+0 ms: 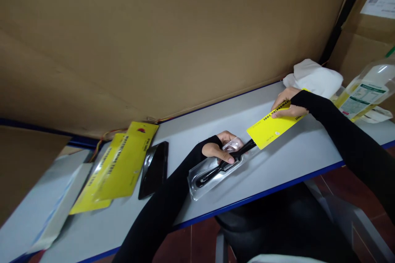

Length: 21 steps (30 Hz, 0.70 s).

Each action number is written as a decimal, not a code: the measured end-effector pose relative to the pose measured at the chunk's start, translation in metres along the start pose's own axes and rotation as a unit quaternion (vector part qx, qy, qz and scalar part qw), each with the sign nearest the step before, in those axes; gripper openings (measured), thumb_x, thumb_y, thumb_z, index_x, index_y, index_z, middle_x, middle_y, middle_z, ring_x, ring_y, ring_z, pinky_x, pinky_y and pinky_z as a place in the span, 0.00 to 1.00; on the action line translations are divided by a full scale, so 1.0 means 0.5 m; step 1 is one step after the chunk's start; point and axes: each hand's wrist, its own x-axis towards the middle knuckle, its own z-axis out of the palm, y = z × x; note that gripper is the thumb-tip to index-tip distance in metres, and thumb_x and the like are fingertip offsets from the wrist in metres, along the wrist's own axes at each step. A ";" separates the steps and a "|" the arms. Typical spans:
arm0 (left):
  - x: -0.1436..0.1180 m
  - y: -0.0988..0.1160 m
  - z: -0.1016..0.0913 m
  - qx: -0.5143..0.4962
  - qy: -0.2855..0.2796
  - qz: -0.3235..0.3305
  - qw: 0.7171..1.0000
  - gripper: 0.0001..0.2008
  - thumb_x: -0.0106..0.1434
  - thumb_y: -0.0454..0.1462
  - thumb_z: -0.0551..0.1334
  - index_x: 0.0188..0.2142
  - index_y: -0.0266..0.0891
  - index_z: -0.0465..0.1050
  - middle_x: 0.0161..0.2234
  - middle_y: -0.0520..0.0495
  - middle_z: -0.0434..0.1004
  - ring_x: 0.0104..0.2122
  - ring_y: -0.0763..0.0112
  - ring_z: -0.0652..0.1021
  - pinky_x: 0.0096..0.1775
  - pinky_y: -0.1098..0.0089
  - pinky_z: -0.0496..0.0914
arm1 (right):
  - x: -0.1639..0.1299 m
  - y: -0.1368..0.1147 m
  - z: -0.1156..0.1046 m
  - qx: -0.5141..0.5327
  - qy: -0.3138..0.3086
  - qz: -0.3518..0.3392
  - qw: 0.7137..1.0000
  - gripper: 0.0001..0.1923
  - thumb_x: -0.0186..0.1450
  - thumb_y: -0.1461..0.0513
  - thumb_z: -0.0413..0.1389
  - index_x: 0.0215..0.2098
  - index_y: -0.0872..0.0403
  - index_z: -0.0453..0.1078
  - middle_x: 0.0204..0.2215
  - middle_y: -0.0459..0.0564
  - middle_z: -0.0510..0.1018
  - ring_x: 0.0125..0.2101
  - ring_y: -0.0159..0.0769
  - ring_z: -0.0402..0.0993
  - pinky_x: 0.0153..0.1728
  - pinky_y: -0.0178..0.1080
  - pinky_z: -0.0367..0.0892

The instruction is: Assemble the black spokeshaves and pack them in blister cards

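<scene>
My left hand (220, 150) is closed around a clear plastic blister shell (197, 191), its thumb pressing on the black long-handled tool (212, 176) that lies inside. The exact kind of tool cannot be made out. Between the thumb and fingers of my right hand (288, 104) is a yellow printed card (267, 131) with black lettering. The card's lower left end overlaps the upper end of the tool and shell, hiding that part. Both hands are just above the grey table (277, 168).
Several yellow cards (126, 164) lie at left beside a black phone-like slab (154, 168) and a white packet (61, 201). White cloth or plastic (317, 78) and a clear bottle (364, 90) with yellow liquid are at right. A cardboard wall (173, 41) stands behind the table.
</scene>
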 end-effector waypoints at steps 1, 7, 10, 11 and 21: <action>0.009 -0.003 -0.009 0.017 -0.042 0.003 0.999 0.20 0.35 0.43 0.80 0.25 0.34 0.81 0.19 0.48 0.76 0.16 0.75 0.68 0.19 0.74 0.59 | 0.002 -0.006 0.006 -0.001 -0.005 -0.004 1.000 0.25 0.60 0.40 0.64 0.41 0.49 0.88 0.37 0.52 0.88 0.34 0.41 0.82 0.36 0.40 0.71; 0.035 -0.018 -0.045 0.096 -0.126 -0.005 0.987 0.22 0.43 0.44 0.80 0.34 0.32 0.84 0.22 0.48 0.79 0.15 0.74 0.71 0.16 0.76 0.64 | 0.021 -0.050 0.076 -0.029 -0.019 -0.047 0.998 0.22 0.63 0.43 0.61 0.40 0.48 0.86 0.37 0.50 0.88 0.35 0.42 0.80 0.36 0.41 0.68; 0.036 -0.028 -0.047 0.108 -0.136 -0.003 0.985 0.29 0.43 0.46 0.81 0.43 0.31 0.85 0.31 0.41 0.85 0.22 0.68 0.79 0.22 0.75 0.71 | 0.026 -0.068 0.105 -0.038 -0.001 -0.065 0.997 0.20 0.63 0.44 0.61 0.40 0.48 0.85 0.36 0.51 0.87 0.36 0.42 0.79 0.39 0.42 0.67; 0.037 -0.031 -0.047 0.102 -0.140 0.001 0.985 0.31 0.43 0.46 0.82 0.45 0.31 0.85 0.33 0.40 0.86 0.24 0.67 0.80 0.25 0.74 0.73 | 0.026 -0.072 0.111 -0.032 0.006 -0.071 0.997 0.20 0.64 0.44 0.61 0.41 0.48 0.85 0.36 0.51 0.87 0.37 0.42 0.78 0.41 0.43 0.67; 0.083 -0.046 -0.045 0.018 -0.041 0.018 0.999 0.33 0.49 0.62 0.76 0.29 0.31 0.78 0.17 0.51 0.70 0.13 0.81 0.64 0.15 0.77 0.55 | 0.020 -0.063 0.068 -0.126 0.304 0.061 0.942 0.31 0.66 0.37 0.58 0.52 0.50 0.81 0.53 0.60 0.82 0.62 0.65 0.64 0.62 0.67 0.52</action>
